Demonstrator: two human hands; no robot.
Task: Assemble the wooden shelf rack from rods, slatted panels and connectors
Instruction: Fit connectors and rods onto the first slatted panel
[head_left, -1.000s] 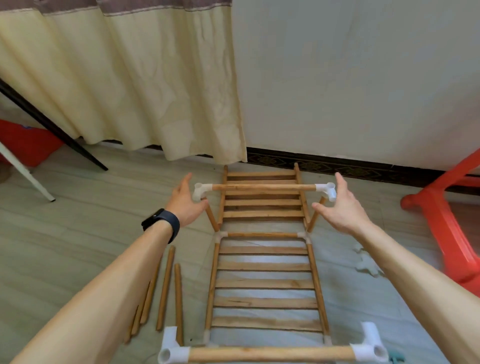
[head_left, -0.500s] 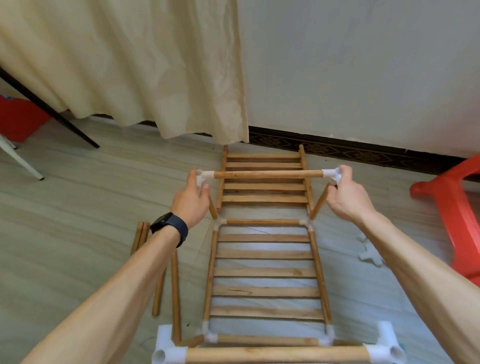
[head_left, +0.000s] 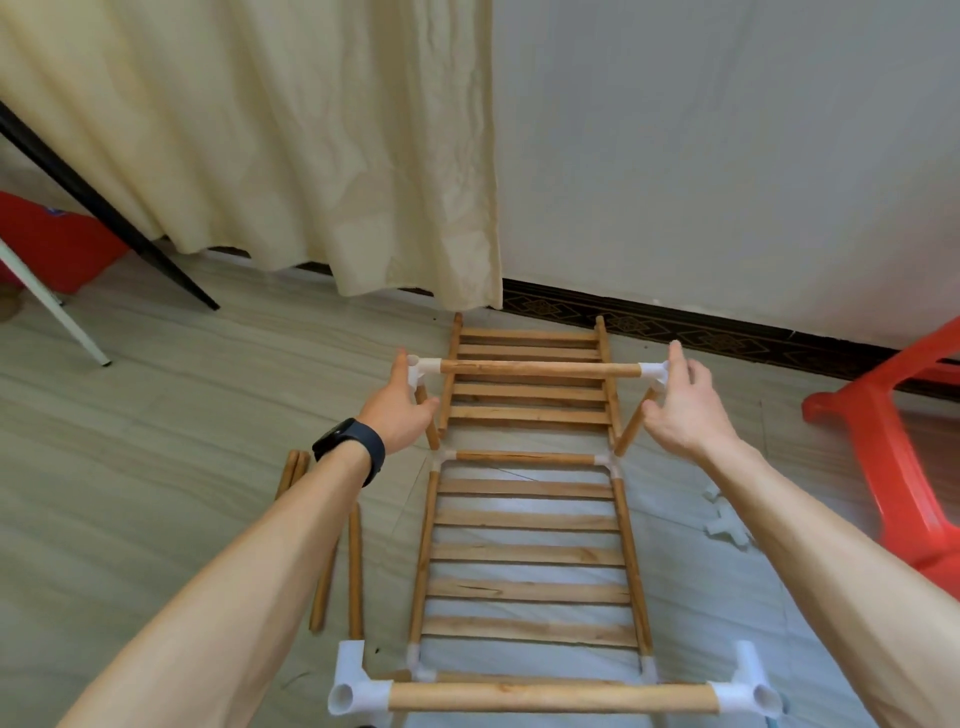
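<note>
The rack frame (head_left: 527, 519) stands on the floor before you. It is probably light, but loose at its push-fit joints. Your left grip (head_left: 402, 410) and right grip (head_left: 685, 410) touch the far corner connectors (head_left: 422, 370) with near-straight fingers, clasping nothing. Hold at those corners, not mid-rod.

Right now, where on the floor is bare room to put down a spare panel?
The widest bare floor lies left, between the loose rods and the white leg. A smaller patch lies far right, between the rack and the red stool. Nearer on the right it is crowded: connectors lie beside the stool.
</note>
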